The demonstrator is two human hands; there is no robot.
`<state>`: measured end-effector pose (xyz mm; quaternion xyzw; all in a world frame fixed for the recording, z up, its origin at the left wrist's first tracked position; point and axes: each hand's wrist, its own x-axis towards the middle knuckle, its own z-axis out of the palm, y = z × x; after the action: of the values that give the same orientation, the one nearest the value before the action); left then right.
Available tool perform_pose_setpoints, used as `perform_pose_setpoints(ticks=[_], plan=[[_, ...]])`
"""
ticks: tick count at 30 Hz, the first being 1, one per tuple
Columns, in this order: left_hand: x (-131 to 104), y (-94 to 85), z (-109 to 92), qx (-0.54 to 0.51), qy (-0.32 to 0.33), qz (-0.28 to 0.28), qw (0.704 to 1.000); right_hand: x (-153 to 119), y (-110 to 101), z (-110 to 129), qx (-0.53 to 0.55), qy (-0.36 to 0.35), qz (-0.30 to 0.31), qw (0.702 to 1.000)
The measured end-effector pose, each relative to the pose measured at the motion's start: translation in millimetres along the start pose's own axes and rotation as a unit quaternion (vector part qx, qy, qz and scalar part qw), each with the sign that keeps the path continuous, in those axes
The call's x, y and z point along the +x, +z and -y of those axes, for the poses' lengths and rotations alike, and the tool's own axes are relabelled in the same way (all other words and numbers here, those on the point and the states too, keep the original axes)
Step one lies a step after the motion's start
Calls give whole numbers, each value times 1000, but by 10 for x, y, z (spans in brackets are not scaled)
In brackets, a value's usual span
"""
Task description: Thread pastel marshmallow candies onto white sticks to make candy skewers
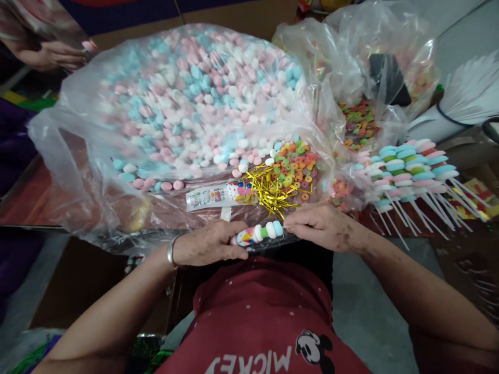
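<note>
Near the table's front edge, a candy skewer (272,229) of white, green and blue pieces lies level between my hands. Its left part sits inside a printed clear wrapper (245,237). My left hand (212,241) is closed around the wrapped end, thumb on top. At the other end, my right hand (325,226) pinches the thin stick beside the blue piece. Just beyond my hands are flat printed wrappers (210,197), a heap of gold twist ties (268,192) and loose ring gummies (298,163).
A big clear bag (74,111) of pastel marshmallow candies covers much of the table. To the right lie stacked candy skewers (413,169), with white sticks (473,91) in a container behind. Bags of gummies (360,122) stand at back right. Another person's hand (64,54) is at upper left.
</note>
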<state>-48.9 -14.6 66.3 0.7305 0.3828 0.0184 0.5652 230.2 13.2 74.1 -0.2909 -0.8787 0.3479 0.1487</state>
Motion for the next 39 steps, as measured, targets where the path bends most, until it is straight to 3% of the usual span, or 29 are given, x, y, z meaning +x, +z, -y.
perform_pose_setpoints(ticks=[3, 5, 14, 17, 21, 25, 30, 34, 39], plan=[[19, -38, 56, -179, -40, 88, 979, -6, 2, -6, -59, -39, -13, 997], [23, -46, 76, -246, -61, 114, 961, -13, -1, -5, -96, -61, -20, 993], [24, -95, 193, -309, -77, 98, 943, -15, -69, 0, -177, -139, -43, 973], [33, -101, 165, -276, -66, 76, 956, 0, -76, -10, -137, -110, -29, 984], [75, -121, 103, -144, -9, 56, 988, 24, -98, -28, 10, -19, 27, 999], [103, -164, 114, -31, 40, 37, 998, 34, -148, -51, 125, 82, 88, 985], [108, -177, 133, 2, 56, 34, 998, 32, -145, -49, 153, 137, 87, 975], [119, -150, 97, 25, 61, 15, 998, 26, -81, -21, 70, 88, 62, 992], [158, -100, 49, 25, 56, 21, 998, 70, 90, 17, -113, -87, 15, 990]])
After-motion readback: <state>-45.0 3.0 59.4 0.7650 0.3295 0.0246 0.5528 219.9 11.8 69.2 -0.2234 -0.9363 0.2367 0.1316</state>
